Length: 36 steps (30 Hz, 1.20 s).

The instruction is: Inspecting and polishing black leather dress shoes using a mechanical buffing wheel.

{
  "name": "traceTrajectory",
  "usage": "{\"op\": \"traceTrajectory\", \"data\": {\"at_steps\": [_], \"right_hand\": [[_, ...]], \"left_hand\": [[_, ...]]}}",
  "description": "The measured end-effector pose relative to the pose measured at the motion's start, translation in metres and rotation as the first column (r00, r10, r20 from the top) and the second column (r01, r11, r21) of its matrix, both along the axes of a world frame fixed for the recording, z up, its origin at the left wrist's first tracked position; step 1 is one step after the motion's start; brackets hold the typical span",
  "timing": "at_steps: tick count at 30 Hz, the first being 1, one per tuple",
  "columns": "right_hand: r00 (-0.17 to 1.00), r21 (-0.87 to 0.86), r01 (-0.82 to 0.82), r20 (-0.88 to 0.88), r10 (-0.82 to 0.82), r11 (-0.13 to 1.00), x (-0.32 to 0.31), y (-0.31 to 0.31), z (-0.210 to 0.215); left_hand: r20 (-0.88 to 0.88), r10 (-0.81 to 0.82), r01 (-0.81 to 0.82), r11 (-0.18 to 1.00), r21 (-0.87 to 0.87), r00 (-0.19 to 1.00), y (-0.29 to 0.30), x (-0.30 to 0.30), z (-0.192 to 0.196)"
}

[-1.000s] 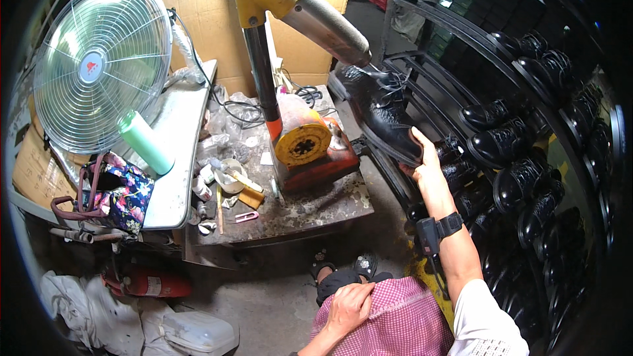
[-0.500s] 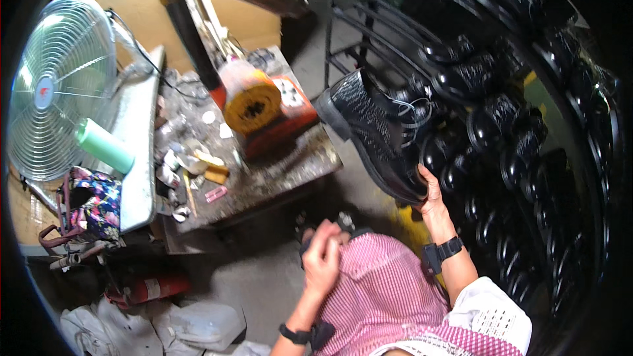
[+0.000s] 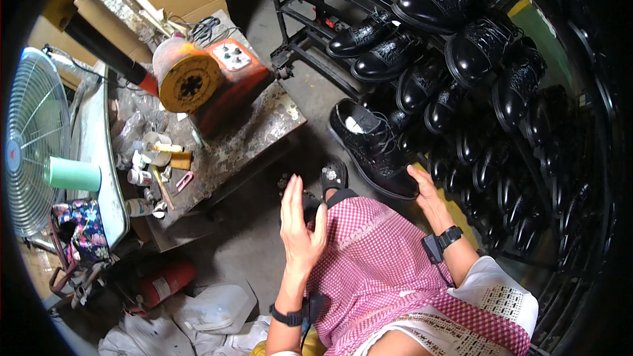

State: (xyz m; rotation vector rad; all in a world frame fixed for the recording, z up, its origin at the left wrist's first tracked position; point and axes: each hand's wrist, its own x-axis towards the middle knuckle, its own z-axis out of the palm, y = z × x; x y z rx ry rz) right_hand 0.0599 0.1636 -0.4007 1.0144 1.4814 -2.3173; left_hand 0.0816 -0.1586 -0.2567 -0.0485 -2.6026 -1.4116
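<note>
A black lace-up leather shoe (image 3: 370, 150) hangs in front of me, its toe gripped by my right hand (image 3: 427, 191) and its opening facing up and away. Thumb and fingers close round the toe, the fingers partly hidden beneath it. My left hand (image 3: 301, 231) is empty, raised over my lap with fingers stretched up and the thumb apart. It touches nothing and is nearest to my pink checked apron (image 3: 369, 244).
A rack of glossy black shoes (image 3: 438, 3) fills the right side. On the left, an orange machine with a yellow round face (image 3: 190, 82) stands on a worn workbench (image 3: 264, 135) beside small bottles. A fan (image 3: 36, 138), green cup (image 3: 74, 174) and fire extinguisher (image 3: 158, 287) are further left.
The shoe has turned in my right hand, so its opening now shows. My left hand has gone from curled to spread fingers. The view has swung right, showing more of the rack.
</note>
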Motion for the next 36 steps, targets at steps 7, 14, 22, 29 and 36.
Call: {"op": "traceTrajectory", "data": {"at_steps": [7, 14, 22, 29, 36], "right_hand": [[0.982, -0.016, 0.190, -0.015, -0.190, 0.982, -0.098, -0.029, -0.106], [0.975, -0.337, 0.198, -0.032, -0.221, 0.920, -0.260, -0.082, -0.158], [0.884, -0.128, 0.374, 0.350, -0.311, 0.919, -0.262, -0.078, -0.219], [0.825, -0.247, 0.560, 0.255, -0.505, 0.791, -0.290, -0.031, -0.257], [0.749, -0.274, 0.661, 0.184, -0.636, 0.699, -0.223, -0.016, -0.168]], "left_hand": [[-0.031, 0.026, -0.032, 0.969, -0.245, 0.999, 0.004, 0.015, -0.021], [0.055, 0.084, -0.067, 0.963, -0.261, 0.995, 0.007, 0.002, -0.017], [0.091, 0.080, -0.049, 0.954, -0.296, 0.993, 0.016, -0.011, -0.016], [0.122, 0.074, -0.032, 0.949, -0.315, 0.990, 0.018, -0.012, -0.014], [0.091, 0.055, -0.028, 0.960, -0.279, 0.994, 0.022, -0.015, -0.018]]}}
